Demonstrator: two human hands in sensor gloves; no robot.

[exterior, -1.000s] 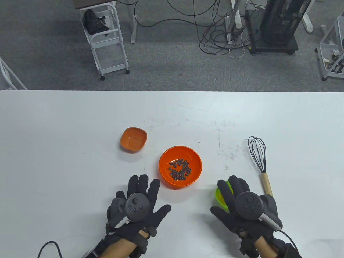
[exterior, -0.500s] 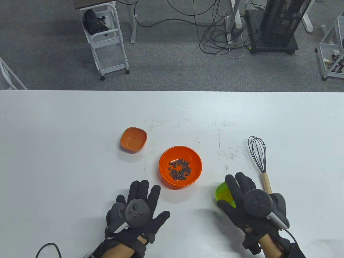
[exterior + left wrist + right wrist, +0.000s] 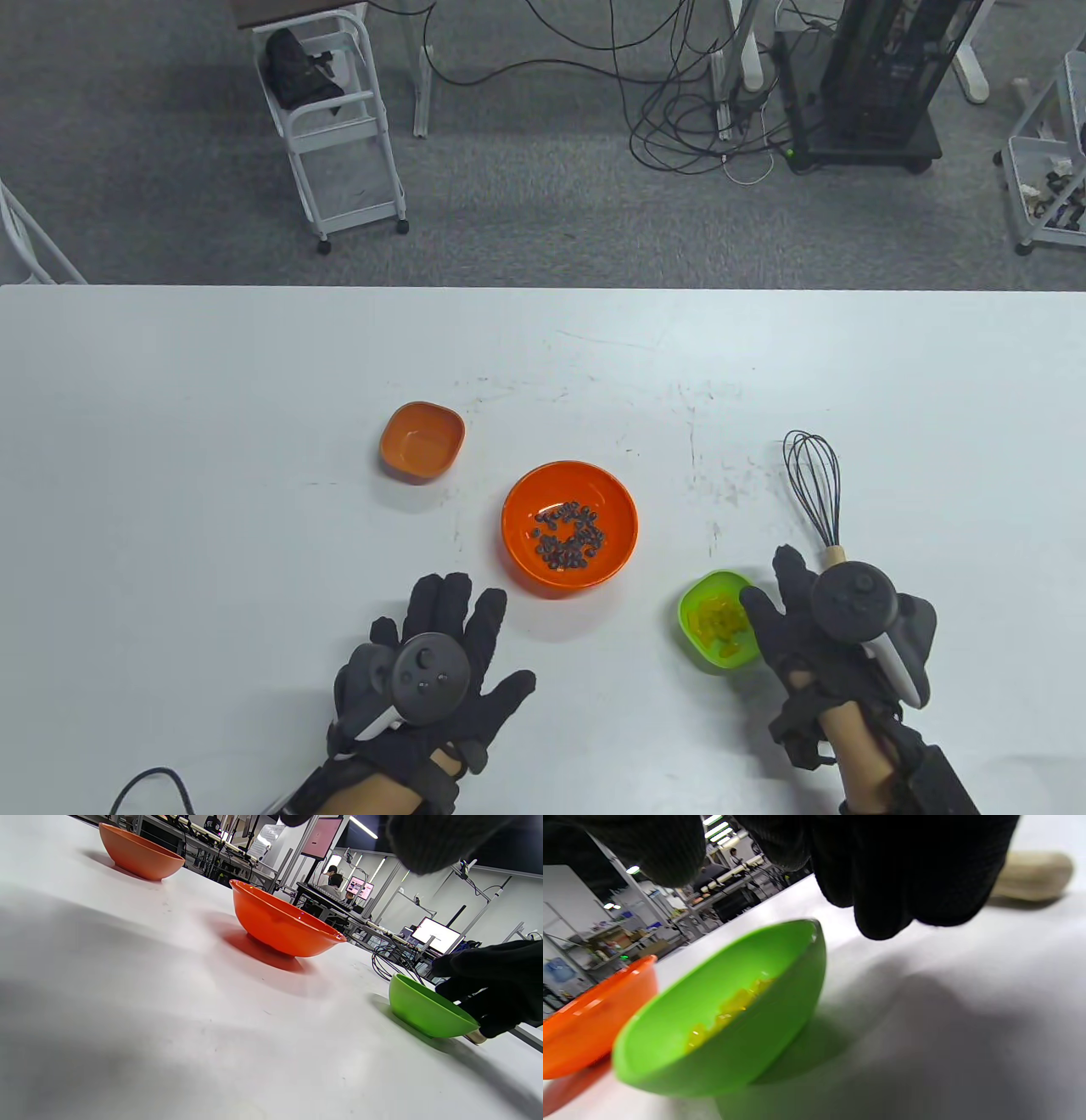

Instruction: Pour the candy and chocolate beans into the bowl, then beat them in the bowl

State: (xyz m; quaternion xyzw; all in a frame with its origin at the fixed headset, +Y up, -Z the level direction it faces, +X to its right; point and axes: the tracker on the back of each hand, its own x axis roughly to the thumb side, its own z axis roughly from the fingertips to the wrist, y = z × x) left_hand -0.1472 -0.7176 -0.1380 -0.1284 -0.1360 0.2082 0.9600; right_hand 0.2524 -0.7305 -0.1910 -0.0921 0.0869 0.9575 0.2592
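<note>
A large orange bowl [image 3: 522, 543] [image 3: 284, 925] [image 3: 585, 1022] holding dark chocolate beans [image 3: 568, 533] stands mid-table. To its right a small green bowl [image 3: 700, 594] [image 3: 424, 1012] [image 3: 780, 993] holds yellow candy [image 3: 719, 624] [image 3: 729, 1012]. My right hand [image 3: 776, 594] [image 3: 496, 984] sits at the green bowl's right rim, thumb over the edge. Its fingers [image 3: 903, 870] hang loose just above and beside the rim and do not clamp it. My left hand [image 3: 445, 628] lies flat and spread on the table, left of the big bowl. A wire whisk [image 3: 814, 488] with a wooden handle [image 3: 1031, 876] lies right of my right hand.
An empty small orange dish [image 3: 422, 441] [image 3: 138, 855] stands behind and left of the big bowl. Bare white table [image 3: 212, 509] stretches to the left and back. On the floor beyond the far edge are a white cart [image 3: 339, 127] and cables [image 3: 696, 127].
My right hand has slid right and back off the top of the green bowl, uncovering the candy. The bowl has barely moved. My left hand stays put.
</note>
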